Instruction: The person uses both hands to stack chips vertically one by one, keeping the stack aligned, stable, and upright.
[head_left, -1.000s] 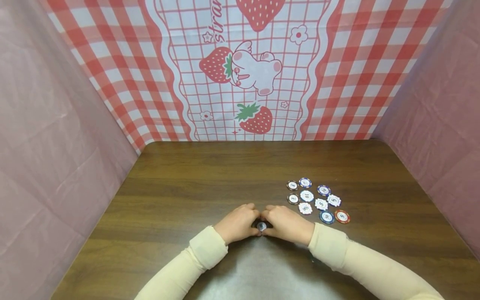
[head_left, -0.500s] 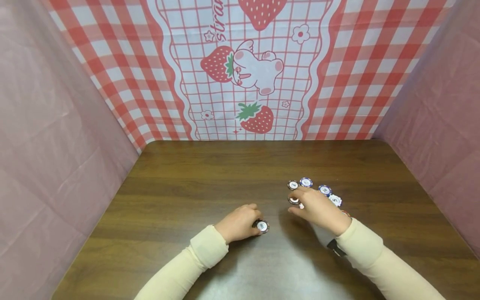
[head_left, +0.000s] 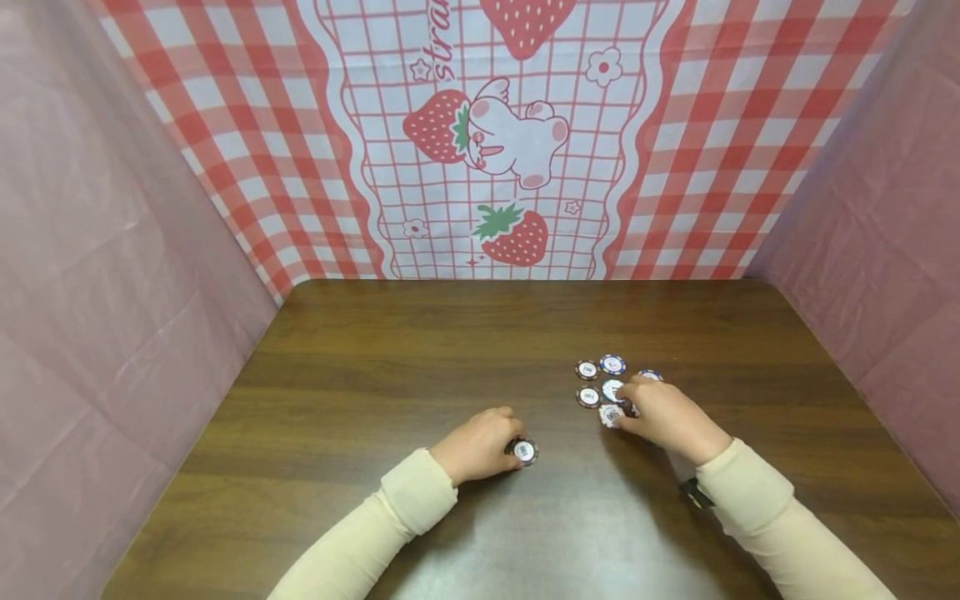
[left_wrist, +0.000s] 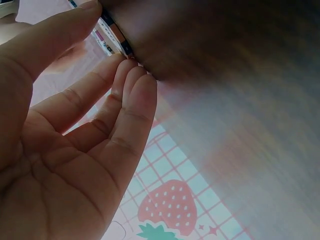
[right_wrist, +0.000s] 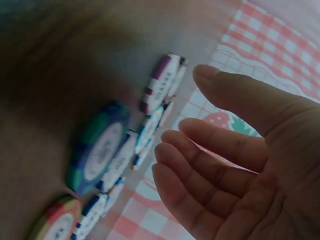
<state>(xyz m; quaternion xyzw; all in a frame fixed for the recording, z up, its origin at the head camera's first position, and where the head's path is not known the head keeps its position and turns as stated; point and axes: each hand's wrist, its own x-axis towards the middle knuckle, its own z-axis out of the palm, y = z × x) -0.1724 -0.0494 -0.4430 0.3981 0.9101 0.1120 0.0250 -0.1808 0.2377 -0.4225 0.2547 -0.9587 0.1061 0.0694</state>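
My left hand [head_left: 480, 446] pinches a dark-edged poker chip [head_left: 527, 452] at the tabletop, thumb on its near side and fingers on the far side. In the left wrist view the chip's black and orange edge [left_wrist: 117, 35] shows between thumb and index finger. Over a loose group of chips to the right hovers my right hand [head_left: 663, 417], fingers relaxed and thumb apart, holding nothing. A white chip with purple edge marks [right_wrist: 161, 85] lies ahead of its thumb in the right wrist view. The hand hides several chips from the head view.
Left of the right hand lie two dark-edged chips [head_left: 588, 397], a blue-edged chip [head_left: 612, 364] and a white chip [head_left: 611, 389]. The right wrist view shows a green-and-blue chip [right_wrist: 100, 150] and a red-and-yellow chip [right_wrist: 57, 222]. A checked cloth [head_left: 720, 167] hangs behind the wooden table [head_left: 360, 333].
My right hand has let go of the chip at the left hand and moved right, over the chip group. The left hand has stayed in place at its chip.
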